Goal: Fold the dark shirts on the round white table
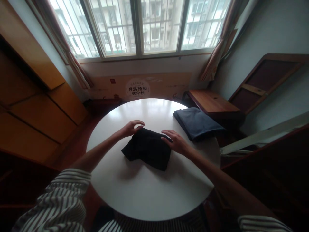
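A black piece of clothing, shaped like a pair of shorts (152, 149), is at the middle of the white round table (149, 196), its upper edge toward the window. My left hand (132, 128) is at the upper left corner of the cloth, thumb and fingertips close together around that edge. At the upper right edge my right hand (175, 141) touches the cloth, its fingers stretched and the thumb apart from them. Shadow under the lower hem makes it hard to tell how much cloth rests on the table.
Folded dark blue cloth (196, 124) lies at the table's right rim, partly overhanging. Behind it stands a low wooden table (213, 101). A framed wooden panel (267, 79) leans on the right wall. Orange cabinets (45, 116) line the left, and a barred window (159, 25) is ahead.
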A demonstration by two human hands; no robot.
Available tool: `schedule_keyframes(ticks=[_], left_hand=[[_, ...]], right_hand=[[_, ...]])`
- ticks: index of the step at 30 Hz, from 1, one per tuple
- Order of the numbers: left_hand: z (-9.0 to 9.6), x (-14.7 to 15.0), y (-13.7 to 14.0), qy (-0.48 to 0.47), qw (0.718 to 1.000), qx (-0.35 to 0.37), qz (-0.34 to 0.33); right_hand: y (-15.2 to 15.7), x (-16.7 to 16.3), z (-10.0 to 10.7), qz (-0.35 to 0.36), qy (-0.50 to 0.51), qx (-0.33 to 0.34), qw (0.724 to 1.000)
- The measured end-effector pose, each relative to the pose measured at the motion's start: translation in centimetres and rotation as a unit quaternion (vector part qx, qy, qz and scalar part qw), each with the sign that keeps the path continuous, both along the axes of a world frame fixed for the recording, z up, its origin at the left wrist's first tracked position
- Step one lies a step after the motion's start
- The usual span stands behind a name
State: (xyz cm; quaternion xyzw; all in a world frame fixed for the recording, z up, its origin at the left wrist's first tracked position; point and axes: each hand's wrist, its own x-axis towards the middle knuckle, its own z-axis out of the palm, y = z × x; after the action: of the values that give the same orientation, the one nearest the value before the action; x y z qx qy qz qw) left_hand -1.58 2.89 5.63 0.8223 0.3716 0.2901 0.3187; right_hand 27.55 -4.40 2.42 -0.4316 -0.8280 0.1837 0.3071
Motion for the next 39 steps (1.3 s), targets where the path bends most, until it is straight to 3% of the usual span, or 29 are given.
schedule_keyframes(ticks=[2, 4, 9, 12, 16, 20, 23, 27, 30, 32, 34, 36, 37, 39], left_hand=[[0.5, 0.2, -2.4, 0.083, 0.990, 0.066, -0.090], [0.1, -0.1, -5.2, 0.165, 0.969, 0.105, -0.151], [-2.5, -3.0, -10.2, 0.245, 0.940, 0.188, -0.144], [-2.9, -3.8, -11.0, 0.207, 0.940, 0.227, -0.147], [-2.2, -2.9, -10.8, 0.167, 0.937, 0.270, -0.145], [-1.8, -2.1, -10.2, 0.185, 0.923, 0.309, -0.134], [-2.1, -2.7, -9.9, 0.196, 0.916, 0.318, -0.149], [-2.1, -3.4, -10.5, 0.193, 0.929, 0.263, -0.173], [-1.5, -3.1, -11.0, 0.162, 0.955, 0.199, -0.149], [-1.1, -2.6, -10.5, 0.128, 0.976, 0.167, -0.063], [-0.9, -2.2, -9.0, 0.100, 0.985, 0.125, 0.070], [-0.8, -2.0, -6.6, 0.103, 0.977, 0.022, 0.183], [-0.9, -2.0, -5.2, 0.111, 0.970, -0.049, 0.210], [-1.0, -2.0, -2.5, 0.119, 0.956, -0.188, 0.191]], right_hand=[[-0.8, 0.6, 0.0, 0.090, -0.069, 0.042, 0.993], [-1.8, 1.8, -0.4, 0.145, -0.125, 0.042, 0.981], [-3.9, 5.3, -1.1, 0.156, -0.147, 0.040, 0.976], [-4.3, 4.9, 0.1, 0.141, -0.130, 0.068, 0.979], [-3.6, 1.5, 1.6, 0.142, -0.170, 0.142, 0.965], [-2.9, -0.5, 1.2, 0.195, -0.251, 0.202, 0.927], [-3.1, 0.2, 0.7, 0.213, -0.252, 0.220, 0.918], [-4.1, 2.0, 0.8, 0.228, -0.176, 0.214, 0.933], [-3.8, 2.0, 1.6, 0.196, -0.089, 0.158, 0.964], [-2.6, 1.4, 1.9, 0.114, -0.034, 0.105, 0.987], [-0.8, 0.5, 2.1, 0.001, -0.009, 0.033, 0.999], [1.0, -0.3, 2.1, -0.076, -0.010, -0.080, 0.994], [1.7, -0.6, 2.0, -0.095, -0.013, -0.138, 0.986], [2.3, -1.0, 2.0, -0.109, -0.012, -0.217, 0.970]])
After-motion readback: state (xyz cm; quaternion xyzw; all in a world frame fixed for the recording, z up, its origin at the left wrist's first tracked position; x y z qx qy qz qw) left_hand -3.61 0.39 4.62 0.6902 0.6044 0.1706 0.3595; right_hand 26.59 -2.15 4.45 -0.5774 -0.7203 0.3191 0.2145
